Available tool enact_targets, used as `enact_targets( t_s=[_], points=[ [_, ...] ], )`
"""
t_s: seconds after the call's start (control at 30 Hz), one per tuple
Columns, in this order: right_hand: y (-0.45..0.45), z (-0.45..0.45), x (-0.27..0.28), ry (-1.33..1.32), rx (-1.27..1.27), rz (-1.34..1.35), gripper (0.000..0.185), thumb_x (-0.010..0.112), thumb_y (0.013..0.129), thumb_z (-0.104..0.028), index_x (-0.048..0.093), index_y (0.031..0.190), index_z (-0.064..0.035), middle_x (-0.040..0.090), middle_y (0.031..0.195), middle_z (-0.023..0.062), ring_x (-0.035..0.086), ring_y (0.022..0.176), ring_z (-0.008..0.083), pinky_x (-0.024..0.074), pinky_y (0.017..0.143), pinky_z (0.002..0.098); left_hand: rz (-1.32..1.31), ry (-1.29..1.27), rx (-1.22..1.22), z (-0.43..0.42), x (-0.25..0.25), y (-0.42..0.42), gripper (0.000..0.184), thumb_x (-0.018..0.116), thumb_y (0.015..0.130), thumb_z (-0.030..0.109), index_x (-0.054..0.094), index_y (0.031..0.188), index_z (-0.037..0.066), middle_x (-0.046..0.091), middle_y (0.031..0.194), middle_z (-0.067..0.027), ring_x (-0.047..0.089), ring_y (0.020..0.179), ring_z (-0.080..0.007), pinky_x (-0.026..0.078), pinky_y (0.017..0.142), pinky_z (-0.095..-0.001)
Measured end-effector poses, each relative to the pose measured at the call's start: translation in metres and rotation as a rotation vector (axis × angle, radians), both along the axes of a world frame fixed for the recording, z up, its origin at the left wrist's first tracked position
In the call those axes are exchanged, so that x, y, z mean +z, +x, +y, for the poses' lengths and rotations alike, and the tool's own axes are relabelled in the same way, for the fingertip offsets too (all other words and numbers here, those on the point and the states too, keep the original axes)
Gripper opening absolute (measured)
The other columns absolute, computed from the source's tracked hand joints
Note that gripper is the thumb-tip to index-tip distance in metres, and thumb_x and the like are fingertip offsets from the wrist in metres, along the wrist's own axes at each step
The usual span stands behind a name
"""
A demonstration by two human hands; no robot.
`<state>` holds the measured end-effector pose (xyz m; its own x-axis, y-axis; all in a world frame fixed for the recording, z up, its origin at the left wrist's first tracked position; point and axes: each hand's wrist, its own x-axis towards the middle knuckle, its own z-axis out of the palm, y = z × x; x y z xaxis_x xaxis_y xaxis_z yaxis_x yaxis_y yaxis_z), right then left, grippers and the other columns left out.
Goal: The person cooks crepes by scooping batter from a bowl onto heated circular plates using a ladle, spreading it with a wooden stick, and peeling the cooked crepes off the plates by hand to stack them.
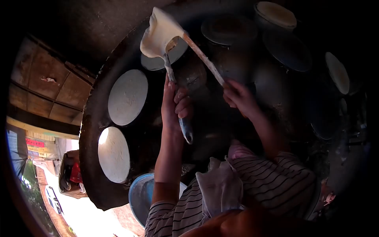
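My left hand (pixel 177 98) is wrapped round the handle of a long tool (pixel 185 129), probably a spatula; its far end is hidden by dough. My right hand (pixel 239 98) grips a dough-smeared wooden stick (pixel 204 58). A soft, pale sheet of dough (pixel 161 33) hangs over the far ends of both tools, raised above a big dark round griddle (pixel 91 122). Partly behind the dough lies a flat white dough round (pixel 152 64). Two more, an upper round (pixel 128 97) and a lower round (pixel 114 155), lie along the griddle's left side.
Dark discs (pixel 229 31) and a pale round (pixel 276 15) sit at the far right, with another pale round (pixel 338 73) near the right edge. A blue-rimmed basin (pixel 136 193) stands below my left forearm. Bright street shows at lower left; much of the right is dark.
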<state>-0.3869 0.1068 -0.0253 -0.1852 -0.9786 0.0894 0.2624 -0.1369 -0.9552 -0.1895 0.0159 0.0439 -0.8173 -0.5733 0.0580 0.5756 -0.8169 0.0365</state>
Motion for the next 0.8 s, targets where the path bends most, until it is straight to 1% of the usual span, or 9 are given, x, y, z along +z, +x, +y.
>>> enact_targets(
  t_s=[0.07,0.13,0.17,0.2,0.27,0.33,0.53,0.63,0.8],
  points=[
    [-0.051,-0.026,0.006,0.031,-0.267,0.181,0.039,0.055,0.091,-0.009,0.05,0.129,-0.0044,0.057,0.075,0.0044,0.05,0.057,0.0076,0.0412,0.051,0.0229,0.158,0.196,-0.352,-0.036,0.006,-0.097,0.027,0.041,0.097,0.02,0.039,0.073,0.007,0.033,0.052,0.0023,0.034,0.037,-0.0061,0.032,0.034,-0.0197],
    [-0.08,-0.047,-0.064,-0.218,-0.685,0.639,0.04,0.058,0.087,-0.009,0.052,0.127,-0.0041,0.062,0.079,0.008,0.058,0.063,0.0154,0.0478,0.059,0.0298,0.322,0.566,-0.329,-0.053,0.03,-0.181,0.023,0.042,0.095,0.014,0.04,0.073,0.007,0.035,0.051,0.0023,0.036,0.037,-0.0082,0.034,0.034,-0.0209],
    [-0.093,-0.028,-0.08,0.06,-0.674,0.745,0.045,0.059,0.085,-0.009,0.049,0.129,-0.0037,0.065,0.084,0.0117,0.062,0.067,0.0212,0.0496,0.067,0.0349,0.446,0.531,-0.428,-0.072,0.015,-0.217,0.022,0.042,0.094,0.011,0.039,0.073,0.006,0.035,0.05,0.0026,0.038,0.037,-0.0095,0.037,0.036,-0.0225],
    [-0.114,-0.002,-0.108,-0.106,-0.761,0.885,0.045,0.059,0.085,-0.008,0.05,0.129,-0.005,0.064,0.083,0.0102,0.061,0.065,0.0192,0.0494,0.063,0.0329,0.429,0.415,-0.478,-0.087,0.007,-0.244,0.023,0.042,0.094,0.011,0.038,0.072,0.007,0.035,0.05,0.003,0.039,0.037,-0.0091,0.038,0.036,-0.0227],
    [-0.175,0.013,-0.11,-0.034,-0.748,0.676,0.046,0.059,0.084,-0.007,0.051,0.129,-0.0068,0.064,0.083,0.0073,0.06,0.063,0.0157,0.0487,0.057,0.0293,0.408,0.324,-0.561,-0.12,-0.014,-0.292,0.024,0.042,0.094,0.011,0.039,0.071,0.007,0.036,0.053,0.0018,0.039,0.038,-0.0088,0.037,0.035,-0.0228],
    [-0.205,0.031,-0.07,0.448,-0.49,-0.088,0.046,0.059,0.083,-0.006,0.053,0.128,-0.0079,0.063,0.082,0.0044,0.06,0.062,0.0127,0.0474,0.051,0.0263,0.267,0.476,-0.566,-0.149,-0.024,-0.332,0.022,0.044,0.092,0.013,0.04,0.072,0.006,0.037,0.053,0.0021,0.038,0.038,-0.0077,0.037,0.036,-0.0232],
    [-0.283,-0.102,-0.139,0.305,-0.756,-0.377,0.044,0.061,0.078,-0.001,0.057,0.121,-0.0028,0.06,0.091,0.0034,0.057,0.066,0.0096,0.0468,0.046,0.0249,-0.03,0.341,-0.707,-0.228,-0.095,-0.431,0.027,0.047,0.092,0.014,0.039,0.067,0.009,0.039,0.058,0.0011,0.039,0.04,-0.009,0.037,0.038,-0.0238],
    [-0.273,-0.12,-0.159,0.256,-0.892,-0.331,0.041,0.062,0.073,0.004,0.061,0.114,-0.0021,0.057,0.098,0.0049,0.058,0.071,0.0119,0.0488,0.053,0.0273,-0.232,0.305,-0.722,-0.238,-0.11,-0.454,0.03,0.05,0.092,0.018,0.038,0.067,0.009,0.039,0.058,0.002,0.04,0.042,-0.0082,0.037,0.04,-0.0225],
    [-0.272,-0.148,-0.143,0.264,-1.212,0.412,0.036,0.06,0.068,0.007,0.063,0.103,-0.0003,0.057,0.098,0.0138,0.059,0.077,0.0262,0.0482,0.072,0.0332,-0.338,0.228,-0.746,-0.274,-0.131,-0.503,0.031,0.051,0.094,0.023,0.038,0.069,0.009,0.038,0.057,0.0024,0.041,0.044,-0.0069,0.037,0.04,-0.0216]
  ],
)
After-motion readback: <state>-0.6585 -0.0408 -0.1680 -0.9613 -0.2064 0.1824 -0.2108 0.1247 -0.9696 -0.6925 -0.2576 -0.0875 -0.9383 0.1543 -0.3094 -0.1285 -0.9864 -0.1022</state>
